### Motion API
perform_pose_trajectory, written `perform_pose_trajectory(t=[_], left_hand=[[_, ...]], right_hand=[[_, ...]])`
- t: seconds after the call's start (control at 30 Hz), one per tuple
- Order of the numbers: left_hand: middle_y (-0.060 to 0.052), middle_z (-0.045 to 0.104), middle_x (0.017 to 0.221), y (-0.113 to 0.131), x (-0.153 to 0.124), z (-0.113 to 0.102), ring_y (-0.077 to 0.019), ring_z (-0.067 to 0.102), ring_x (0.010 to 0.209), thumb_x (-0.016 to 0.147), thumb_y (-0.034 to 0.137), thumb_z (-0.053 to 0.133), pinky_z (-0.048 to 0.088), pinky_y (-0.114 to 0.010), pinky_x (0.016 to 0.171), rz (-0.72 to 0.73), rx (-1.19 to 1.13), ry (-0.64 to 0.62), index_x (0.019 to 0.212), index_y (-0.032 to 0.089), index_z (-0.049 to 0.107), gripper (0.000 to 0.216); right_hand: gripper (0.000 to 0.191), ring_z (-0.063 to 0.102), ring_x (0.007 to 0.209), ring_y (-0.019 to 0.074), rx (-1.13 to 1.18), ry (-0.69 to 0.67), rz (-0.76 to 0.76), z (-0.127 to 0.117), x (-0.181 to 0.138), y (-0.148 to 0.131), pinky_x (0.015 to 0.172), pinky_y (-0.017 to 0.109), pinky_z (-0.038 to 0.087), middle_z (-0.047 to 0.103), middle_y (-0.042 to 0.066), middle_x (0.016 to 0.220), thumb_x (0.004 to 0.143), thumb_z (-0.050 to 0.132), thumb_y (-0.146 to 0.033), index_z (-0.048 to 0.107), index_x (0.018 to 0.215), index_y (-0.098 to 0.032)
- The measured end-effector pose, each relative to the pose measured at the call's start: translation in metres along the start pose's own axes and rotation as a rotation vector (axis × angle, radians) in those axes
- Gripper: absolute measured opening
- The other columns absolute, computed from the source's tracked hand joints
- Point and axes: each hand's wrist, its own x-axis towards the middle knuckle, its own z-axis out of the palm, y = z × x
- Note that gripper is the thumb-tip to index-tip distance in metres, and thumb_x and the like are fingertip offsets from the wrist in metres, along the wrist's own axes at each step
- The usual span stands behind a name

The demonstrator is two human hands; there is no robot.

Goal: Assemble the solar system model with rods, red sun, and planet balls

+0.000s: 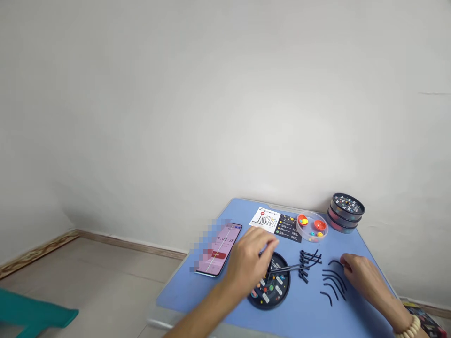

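My left hand (251, 261) hovers over a round black disc (272, 289) with coloured dots and white labels, its fingers curled around a thin black rod (289, 268) that sticks out to the right. My right hand (360, 273) rests on the blue table (197, 291), fingertips touching a row of several curved black rods (333, 281). A bunch of straight black rods with knobbed ends (307, 263) lies between the hands.
A phone (220, 249) showing a timer lies at the left. An instruction leaflet (276, 224), a clear dish with coloured balls (312, 227) and a stack of round discs (346, 212) stand at the back. White wall behind; floor at left.
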Motion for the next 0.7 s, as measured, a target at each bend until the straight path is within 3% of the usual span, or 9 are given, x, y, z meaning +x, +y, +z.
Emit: perform_pose_trajectory(t=[0.03, 0.13, 0.23, 0.3, 0.4, 0.43, 0.6, 0.7], left_hand=[[-0.006, 0.068, 0.075, 0.009, -0.013, 0.003, -0.0218, 0.059, 0.073, 0.093, 0.024, 0.047, 0.047, -0.035, 0.071, 0.07, 0.002, -0.012, 0.079, 0.022, 0.069, 0.027], [-0.007, 0.066, 0.073, 0.021, -0.05, 0.023, -0.0216, 0.06, 0.071, 0.095, 0.019, 0.042, 0.048, -0.033, 0.064, 0.265, 0.049, -0.2, 0.083, 0.022, 0.068, 0.029], [-0.005, 0.066, 0.074, 0.016, -0.069, 0.052, -0.0196, 0.061, 0.068, 0.089, 0.008, 0.048, 0.048, -0.028, 0.055, 0.294, 0.229, -0.318, 0.078, 0.02, 0.064, 0.023], [-0.004, 0.067, 0.072, 0.014, -0.071, 0.069, -0.0195, 0.063, 0.065, 0.081, 0.002, 0.053, 0.047, -0.027, 0.05, 0.323, 0.426, -0.351, 0.08, 0.018, 0.064, 0.019], [-0.006, 0.069, 0.076, 0.021, -0.063, 0.085, -0.0219, 0.065, 0.067, 0.078, 0.002, 0.061, 0.047, -0.026, 0.046, 0.424, 0.614, -0.401, 0.112, 0.01, 0.062, 0.036], [-0.007, 0.069, 0.076, 0.026, -0.059, 0.089, -0.0222, 0.066, 0.065, 0.078, 0.002, 0.061, 0.047, -0.027, 0.044, 0.436, 0.654, -0.407, 0.115, 0.008, 0.061, 0.037], [-0.008, 0.065, 0.07, 0.043, -0.047, 0.105, -0.0226, 0.064, 0.059, 0.08, 0.004, 0.061, 0.047, -0.027, 0.04, 0.368, 0.752, -0.443, 0.088, 0.01, 0.066, 0.011], [-0.008, 0.063, 0.069, 0.043, -0.046, 0.11, -0.0218, 0.064, 0.059, 0.08, 0.003, 0.06, 0.046, -0.025, 0.04, 0.372, 0.77, -0.463, 0.081, 0.011, 0.065, 0.009]], right_hand=[[0.028, 0.064, 0.069, 0.0189, 0.005, 0.006, -0.001, 0.001, 0.0, 0.0, 0.054, 0.026, 0.024, 0.073, 0.006, 0.077, 0.079, 0.043, -0.001, 0.065, 0.08, -0.02], [0.027, 0.063, 0.067, 0.0177, 0.015, 0.025, 0.007, 0.002, -0.001, 0.0, 0.054, 0.026, 0.022, 0.072, 0.005, 0.077, 0.08, 0.043, -0.002, 0.064, 0.082, -0.02], [0.027, 0.061, 0.063, 0.0179, 0.02, 0.038, 0.026, 0.002, -0.004, -0.003, 0.053, 0.026, 0.021, 0.071, 0.006, 0.076, 0.08, 0.043, -0.002, 0.063, 0.081, -0.019], [0.026, 0.061, 0.063, 0.0187, 0.024, 0.045, 0.034, 0.001, -0.006, -0.005, 0.053, 0.027, 0.021, 0.071, 0.007, 0.075, 0.079, 0.043, -0.001, 0.062, 0.08, -0.019], [0.024, 0.06, 0.061, 0.0188, 0.031, 0.054, 0.041, 0.001, -0.009, -0.007, 0.053, 0.027, 0.021, 0.07, 0.006, 0.073, 0.077, 0.044, -0.001, 0.06, 0.077, -0.019], [0.024, 0.059, 0.06, 0.0186, 0.033, 0.057, 0.041, 0.001, -0.009, -0.007, 0.052, 0.026, 0.02, 0.07, 0.006, 0.072, 0.077, 0.044, -0.002, 0.059, 0.076, -0.02], [0.023, 0.058, 0.06, 0.0173, 0.039, 0.073, 0.04, 0.002, -0.011, -0.005, 0.052, 0.026, 0.02, 0.068, 0.004, 0.07, 0.076, 0.044, -0.002, 0.057, 0.074, -0.021], [0.023, 0.057, 0.06, 0.0166, 0.051, 0.081, 0.031, 0.004, -0.011, -0.004, 0.052, 0.026, 0.02, 0.067, 0.003, 0.07, 0.076, 0.044, -0.002, 0.057, 0.074, -0.021]])
